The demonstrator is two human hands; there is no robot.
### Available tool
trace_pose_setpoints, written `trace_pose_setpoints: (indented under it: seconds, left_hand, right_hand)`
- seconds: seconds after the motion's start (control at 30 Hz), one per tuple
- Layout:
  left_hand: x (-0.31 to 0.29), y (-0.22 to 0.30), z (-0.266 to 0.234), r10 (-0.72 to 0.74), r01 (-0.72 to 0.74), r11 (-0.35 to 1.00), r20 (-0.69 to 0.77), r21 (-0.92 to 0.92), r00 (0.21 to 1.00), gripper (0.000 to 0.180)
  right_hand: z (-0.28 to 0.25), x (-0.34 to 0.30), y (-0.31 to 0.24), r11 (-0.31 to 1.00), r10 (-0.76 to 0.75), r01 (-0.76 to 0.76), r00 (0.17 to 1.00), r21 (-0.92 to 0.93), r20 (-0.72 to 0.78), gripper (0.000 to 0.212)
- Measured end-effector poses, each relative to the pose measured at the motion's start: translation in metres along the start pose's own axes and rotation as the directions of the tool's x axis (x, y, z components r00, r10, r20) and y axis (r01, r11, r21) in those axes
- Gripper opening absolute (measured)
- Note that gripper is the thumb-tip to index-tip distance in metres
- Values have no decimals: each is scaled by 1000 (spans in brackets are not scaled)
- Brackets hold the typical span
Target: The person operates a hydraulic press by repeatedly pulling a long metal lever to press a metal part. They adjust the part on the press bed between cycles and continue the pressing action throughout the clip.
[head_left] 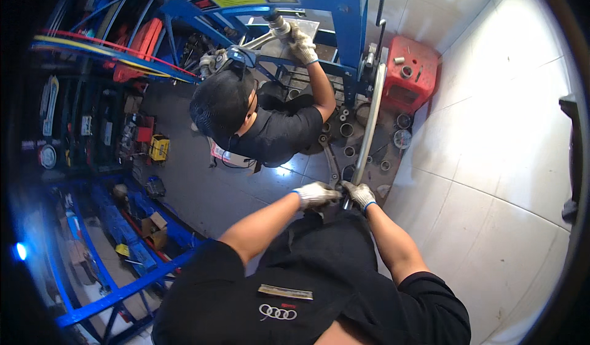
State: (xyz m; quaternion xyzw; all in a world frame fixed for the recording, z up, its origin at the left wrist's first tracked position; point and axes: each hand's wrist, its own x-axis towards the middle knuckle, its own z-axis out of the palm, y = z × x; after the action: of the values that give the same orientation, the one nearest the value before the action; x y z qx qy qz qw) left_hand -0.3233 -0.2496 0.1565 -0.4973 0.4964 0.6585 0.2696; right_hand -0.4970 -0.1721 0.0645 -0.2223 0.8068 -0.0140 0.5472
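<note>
While gripped, long steel lever (369,124) in knit-gloved left hand (316,194), right hand (359,194).

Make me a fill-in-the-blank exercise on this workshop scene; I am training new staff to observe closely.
1. The wearer's left hand and right hand both wear white work ____.
2. Both hands close around the lower end of a long silver metal ____.
3. The tall steel press frame is painted ____.
4. A co-worker's gloved hand reaches up into the frame; that person's shirt is ____.

Missing words: gloves; bar; blue; black
</note>
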Motion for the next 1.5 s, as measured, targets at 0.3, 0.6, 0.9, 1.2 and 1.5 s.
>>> trace_pose_setpoints:
  seconds: [0.3,0.6,0.9,1.2,1.5]
  left_hand:
    - [-259,23,-31,777,-788,554,-173,-269,605,31]
    - [-312,86,-22,907,-769,419,-263,484,329,41]
    - [-316,75,-4,907,-950,109,421,-294,-26,56]
    - [-323,37,40,966,-912,-257,-100,-319,-237,28]
    - [-334,29,11,829,-918,107,544,-382,-130,48]
  right_hand:
    - [-131,-208,-99,267,-769,-19,599,964,224,31]
    - [11,-73,4,882,-407,434,898,184,-169,39]
    - [54,14,25,996,-47,28,970,-80,-240,68]
    - [-51,-97,-4,733,-587,552,808,399,-38,47]
    - [-52,-170,-72,788,-368,428,904,443,-219,27]
